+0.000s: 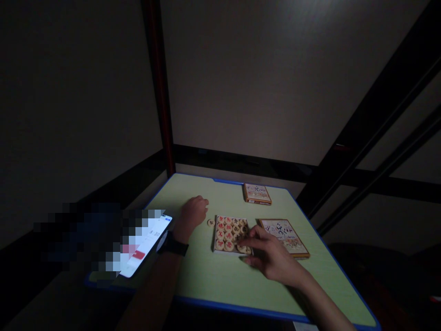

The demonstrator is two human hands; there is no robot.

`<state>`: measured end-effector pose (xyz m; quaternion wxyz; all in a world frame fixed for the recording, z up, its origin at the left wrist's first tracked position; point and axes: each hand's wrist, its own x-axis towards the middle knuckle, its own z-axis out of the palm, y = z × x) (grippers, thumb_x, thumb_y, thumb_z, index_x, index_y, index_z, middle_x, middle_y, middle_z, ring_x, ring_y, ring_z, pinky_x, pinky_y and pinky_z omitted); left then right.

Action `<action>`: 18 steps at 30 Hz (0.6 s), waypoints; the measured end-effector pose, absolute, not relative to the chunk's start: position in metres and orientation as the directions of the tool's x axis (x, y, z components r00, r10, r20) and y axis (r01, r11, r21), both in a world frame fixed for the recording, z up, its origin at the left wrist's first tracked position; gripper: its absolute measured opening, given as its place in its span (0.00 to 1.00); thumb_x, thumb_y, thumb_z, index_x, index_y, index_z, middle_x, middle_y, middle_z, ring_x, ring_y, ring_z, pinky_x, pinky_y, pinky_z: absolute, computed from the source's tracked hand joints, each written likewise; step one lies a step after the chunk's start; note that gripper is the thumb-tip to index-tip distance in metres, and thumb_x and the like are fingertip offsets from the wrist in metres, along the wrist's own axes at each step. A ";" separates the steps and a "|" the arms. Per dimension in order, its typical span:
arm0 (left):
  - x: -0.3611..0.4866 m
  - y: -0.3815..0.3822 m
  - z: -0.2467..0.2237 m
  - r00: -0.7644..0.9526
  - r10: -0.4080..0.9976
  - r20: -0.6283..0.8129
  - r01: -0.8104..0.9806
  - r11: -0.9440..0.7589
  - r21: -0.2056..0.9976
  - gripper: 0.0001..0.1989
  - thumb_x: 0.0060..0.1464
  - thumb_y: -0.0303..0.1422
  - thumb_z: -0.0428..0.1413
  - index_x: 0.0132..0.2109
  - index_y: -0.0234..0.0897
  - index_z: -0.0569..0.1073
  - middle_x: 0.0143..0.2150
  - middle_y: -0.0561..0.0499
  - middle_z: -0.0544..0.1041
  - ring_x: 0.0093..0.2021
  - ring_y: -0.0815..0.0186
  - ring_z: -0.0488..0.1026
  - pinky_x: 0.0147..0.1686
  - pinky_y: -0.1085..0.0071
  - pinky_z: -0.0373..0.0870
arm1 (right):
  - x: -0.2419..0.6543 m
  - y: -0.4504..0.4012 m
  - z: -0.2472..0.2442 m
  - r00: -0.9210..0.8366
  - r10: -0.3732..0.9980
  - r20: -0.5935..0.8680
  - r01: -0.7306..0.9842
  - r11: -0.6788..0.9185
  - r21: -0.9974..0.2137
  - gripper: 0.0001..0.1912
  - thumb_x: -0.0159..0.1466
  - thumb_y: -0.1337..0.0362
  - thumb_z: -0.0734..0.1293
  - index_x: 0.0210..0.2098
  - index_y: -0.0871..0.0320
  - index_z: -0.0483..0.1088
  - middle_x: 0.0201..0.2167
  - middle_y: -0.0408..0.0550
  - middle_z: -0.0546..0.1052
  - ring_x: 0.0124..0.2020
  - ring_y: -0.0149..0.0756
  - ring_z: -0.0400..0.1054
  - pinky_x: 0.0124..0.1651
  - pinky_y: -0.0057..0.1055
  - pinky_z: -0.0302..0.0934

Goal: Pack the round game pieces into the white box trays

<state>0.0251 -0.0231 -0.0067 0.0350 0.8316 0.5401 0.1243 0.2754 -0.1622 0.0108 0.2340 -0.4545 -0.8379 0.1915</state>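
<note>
A shallow open box (pixel 214 248) holds rows of round Chinese chess pieces, red-marked ones on the left and dark-marked ones on the right. My right hand (pixel 272 257) reaches over its lower right corner. The fingertips touch or hover just over a chess piece (pixel 244 249) there, with the thumb apart from them. Left of the box, one loose chess piece (pixel 211 223) lies on the table. Close behind it is my left hand (pixel 195 212), its fingers curled in; whatever they may hold is hidden. A dark watch (pixel 179 247) is on the left wrist.
A printed chess box lid (pixel 289 243) lies right of the open box, partly behind my right hand. Another chess box (pixel 257 194) sits near the table's far edge. At left is a lit phone (pixel 144 243), partly pixelated. The pale green table (pixel 213 285) has a blue rim.
</note>
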 end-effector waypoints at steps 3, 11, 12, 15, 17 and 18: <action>0.026 -0.023 -0.006 0.375 0.914 0.152 0.900 -0.399 0.178 0.11 0.58 0.25 0.52 0.44 0.36 0.77 0.45 0.42 0.77 0.49 0.59 0.72 0.54 0.64 0.65 | 0.271 -0.163 0.013 -0.520 0.833 0.187 0.672 0.534 -0.513 0.14 0.61 0.65 0.70 0.47 0.51 0.77 0.42 0.49 0.70 0.44 0.40 0.68 0.49 0.38 0.65; 0.025 -0.023 -0.007 0.358 0.922 0.151 0.904 -0.382 0.191 0.11 0.58 0.25 0.53 0.44 0.37 0.77 0.44 0.44 0.77 0.48 0.61 0.72 0.53 0.65 0.65 | 0.274 -0.163 0.015 -0.503 0.831 0.237 0.651 0.544 -0.529 0.10 0.63 0.63 0.70 0.44 0.53 0.79 0.41 0.50 0.72 0.43 0.39 0.68 0.47 0.37 0.65; 0.025 -0.023 -0.006 0.361 0.920 0.154 0.902 -0.386 0.192 0.11 0.58 0.25 0.53 0.44 0.37 0.77 0.44 0.44 0.77 0.48 0.61 0.72 0.53 0.65 0.65 | 0.275 -0.162 0.015 -0.499 0.832 0.244 0.644 0.544 -0.538 0.10 0.63 0.63 0.69 0.44 0.53 0.79 0.41 0.50 0.72 0.43 0.39 0.69 0.47 0.37 0.65; 0.025 -0.024 -0.005 0.364 0.918 0.159 0.900 -0.391 0.194 0.11 0.58 0.25 0.53 0.44 0.37 0.78 0.45 0.43 0.77 0.48 0.61 0.72 0.53 0.65 0.65 | 0.279 -0.161 0.014 -0.492 0.832 0.257 0.627 0.544 -0.558 0.09 0.64 0.62 0.68 0.43 0.52 0.80 0.41 0.50 0.74 0.43 0.39 0.70 0.48 0.38 0.66; 0.026 -0.025 -0.004 0.358 0.920 0.157 0.903 -0.384 0.191 0.10 0.58 0.26 0.53 0.44 0.37 0.78 0.45 0.43 0.77 0.48 0.60 0.73 0.52 0.65 0.66 | 0.280 -0.160 0.013 -0.492 0.829 0.267 0.621 0.549 -0.560 0.09 0.65 0.63 0.68 0.41 0.52 0.80 0.41 0.49 0.75 0.43 0.39 0.71 0.48 0.38 0.66; 0.026 -0.025 -0.003 0.354 0.922 0.154 0.906 -0.380 0.190 0.10 0.58 0.26 0.53 0.44 0.37 0.78 0.45 0.43 0.77 0.48 0.60 0.73 0.52 0.65 0.66 | 0.280 -0.159 0.013 -0.491 0.826 0.276 0.618 0.554 -0.558 0.08 0.65 0.63 0.67 0.41 0.53 0.80 0.41 0.49 0.76 0.43 0.39 0.71 0.48 0.38 0.66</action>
